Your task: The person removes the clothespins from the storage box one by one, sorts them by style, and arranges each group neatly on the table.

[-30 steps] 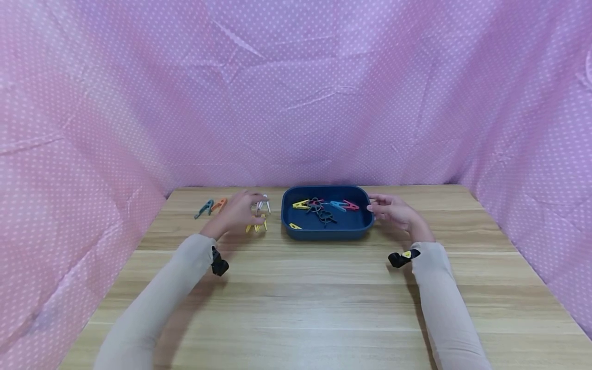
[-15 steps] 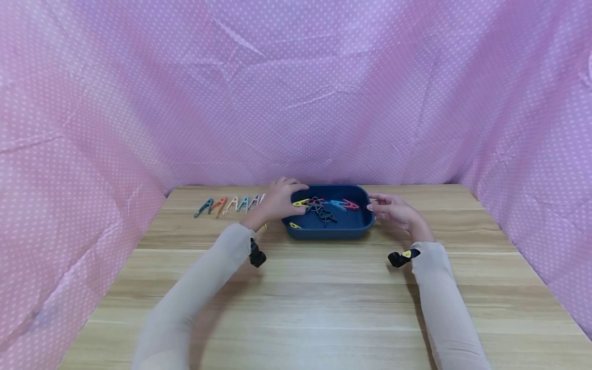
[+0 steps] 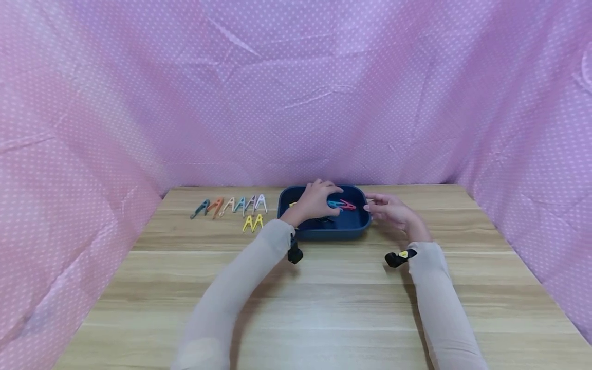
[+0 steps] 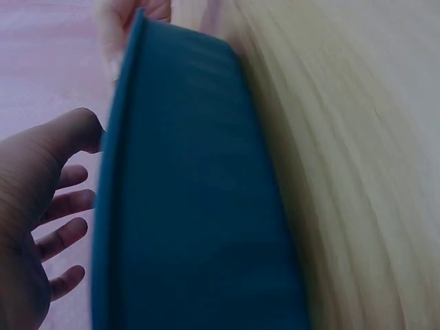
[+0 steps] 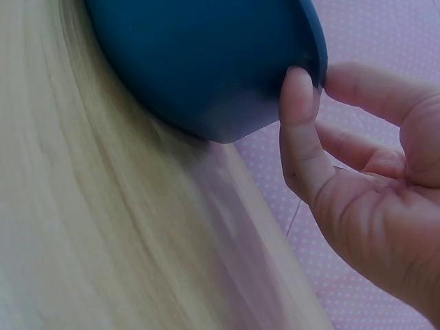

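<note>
A dark blue plastic container (image 3: 330, 235) stands towards the table's far edge. Over its inside hovers my left hand (image 3: 316, 200), thumb and fingers spread apart with nothing between them. Just past its fingertips lie a blue clothespin (image 3: 334, 205) and a red clothespin (image 3: 348, 205) in the container; the hand hides most other pieces there. In the left wrist view the fingers reach beyond the container's wall (image 4: 192, 185). My right hand (image 3: 392, 211) pinches the rim at the right end, thumb (image 5: 299, 100) against the outer wall.
Left of the container, a row of several coloured clothespins stands on the table, from a dark teal one (image 3: 201, 208) to a white one (image 3: 261, 202). Two yellow clothespins (image 3: 253, 223) stand in front. A pink dotted cloth (image 3: 296, 103) hangs behind the table.
My left hand has moved right, from beside the yellow clothespins to over the container, uncovering the row of clothespins. The right hand stays at the rim.
</note>
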The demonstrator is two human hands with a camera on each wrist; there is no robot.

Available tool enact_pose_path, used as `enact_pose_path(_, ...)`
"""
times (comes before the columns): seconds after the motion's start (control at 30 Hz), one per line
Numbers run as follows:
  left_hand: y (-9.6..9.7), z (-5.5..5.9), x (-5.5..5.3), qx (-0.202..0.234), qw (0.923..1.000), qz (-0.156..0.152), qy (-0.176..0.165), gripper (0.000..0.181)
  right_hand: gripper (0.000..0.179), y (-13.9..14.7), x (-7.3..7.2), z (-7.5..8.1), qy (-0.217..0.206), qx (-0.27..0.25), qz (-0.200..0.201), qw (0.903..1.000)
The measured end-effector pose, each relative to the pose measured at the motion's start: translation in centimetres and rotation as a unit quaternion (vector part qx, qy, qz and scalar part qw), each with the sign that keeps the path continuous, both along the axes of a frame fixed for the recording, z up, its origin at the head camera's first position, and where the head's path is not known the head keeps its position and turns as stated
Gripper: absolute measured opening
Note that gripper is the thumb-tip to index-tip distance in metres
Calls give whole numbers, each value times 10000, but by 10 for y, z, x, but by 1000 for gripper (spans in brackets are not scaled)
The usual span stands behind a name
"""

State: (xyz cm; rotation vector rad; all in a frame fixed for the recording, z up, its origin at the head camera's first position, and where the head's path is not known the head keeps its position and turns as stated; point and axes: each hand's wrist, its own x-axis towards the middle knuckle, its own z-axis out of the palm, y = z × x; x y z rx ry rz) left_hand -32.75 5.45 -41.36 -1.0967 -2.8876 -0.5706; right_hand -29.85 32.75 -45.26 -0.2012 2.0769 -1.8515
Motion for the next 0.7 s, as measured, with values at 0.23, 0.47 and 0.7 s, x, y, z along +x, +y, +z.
enact_pose_path(0.23,27,-16,-6,-490,9986,-76,-175,61,61,0,1,1,-35,-121,59,9999)
enact_pose_path(0.47,38,-26,-9,-747,9966,24,-353,61,61,-1,1,1,-50,-58,75,9999)
enact_pose_path(0.7,38,-35,-10,-999,9944,34,-355,61,62,-2,1,1,-93,-13,-56,9999)
